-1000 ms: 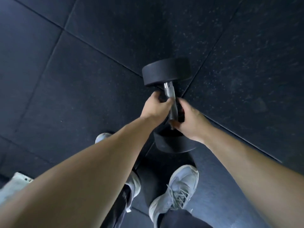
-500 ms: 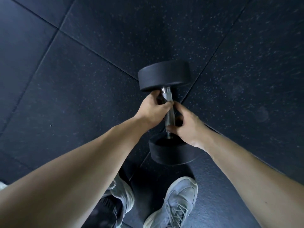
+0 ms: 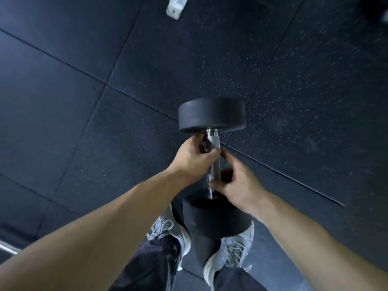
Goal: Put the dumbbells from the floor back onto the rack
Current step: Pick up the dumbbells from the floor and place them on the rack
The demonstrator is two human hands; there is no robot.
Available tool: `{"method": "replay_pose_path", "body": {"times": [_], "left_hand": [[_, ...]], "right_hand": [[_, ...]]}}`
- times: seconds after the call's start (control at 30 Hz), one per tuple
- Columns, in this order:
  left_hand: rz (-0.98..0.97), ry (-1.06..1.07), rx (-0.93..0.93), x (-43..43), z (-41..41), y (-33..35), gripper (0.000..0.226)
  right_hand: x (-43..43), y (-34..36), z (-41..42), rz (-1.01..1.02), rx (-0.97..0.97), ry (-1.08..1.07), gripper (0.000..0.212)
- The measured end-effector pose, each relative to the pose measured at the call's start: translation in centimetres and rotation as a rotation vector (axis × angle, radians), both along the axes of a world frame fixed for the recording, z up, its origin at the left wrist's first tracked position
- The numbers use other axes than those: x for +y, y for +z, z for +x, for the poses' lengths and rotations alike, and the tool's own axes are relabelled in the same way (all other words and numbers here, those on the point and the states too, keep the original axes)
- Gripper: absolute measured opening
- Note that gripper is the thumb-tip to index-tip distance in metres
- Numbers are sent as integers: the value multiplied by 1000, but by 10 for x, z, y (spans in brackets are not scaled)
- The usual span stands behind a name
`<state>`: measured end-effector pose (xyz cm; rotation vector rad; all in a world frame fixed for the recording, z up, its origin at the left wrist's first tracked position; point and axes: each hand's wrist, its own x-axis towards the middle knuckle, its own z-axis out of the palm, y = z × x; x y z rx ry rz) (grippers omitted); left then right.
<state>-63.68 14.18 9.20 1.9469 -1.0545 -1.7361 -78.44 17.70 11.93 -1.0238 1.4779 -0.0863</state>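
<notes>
A person is looking straight down at their own bare arms, which are reaching forward from the bottom corners and meeting at a black dumbbell (image 3: 212, 114) near the middle of the view. The dumbbell is pointing away from the person, its far round head lying ahead of the hands and its near head hanging over the toes, covering part of both shoes. The left hand (image 3: 193, 160) is gripping the far part of the metal handle (image 3: 213, 141), fingers curled tightly round it just under the far head. The right hand (image 3: 237, 185) is holding the near part, thumb pressing across the bar and fingers wrapping behind it, though slightly blurred. The left shoe (image 3: 168, 232) and right shoe (image 3: 231, 255), both grey with laces, are standing close together below dark trouser legs. Dark speckled rubber floor tiles (image 3: 84, 101), divided by thin straight seams, are spreading wide to the left, right and ahead of the dumbbell. A small white object (image 3: 175, 7) is sitting at the top edge, well apart from the hands, and a silver bar (image 3: 8, 248) is cutting the lower left edge.
</notes>
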Motion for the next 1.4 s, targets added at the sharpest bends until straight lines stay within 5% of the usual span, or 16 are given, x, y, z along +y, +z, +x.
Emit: {"method": "replay_pose_path", "body": {"times": [0.23,0.53,0.63,0.93,1.17,1.4], "left_hand": [[-23,13,81,-38,6,208,18],[-189,-243,99,-169,3,493,8],[-273,-324,62,-224,-13,554,24],[-349,-372,46,-371,-85,626,17],[-289,-411,78,-465,-142,620,33],[-319,-492,74,-562,-193,608,21]], "right_hand": [[-31,215,5,-18,-62,-106,74],[-132,503,8,-198,-155,-293,70],[-176,558,-2,-262,-165,-335,66],[-315,618,-65,-379,-207,-430,52],[-403,609,-114,-396,-136,-499,55],[-491,596,-153,-413,-100,-607,49]]}}
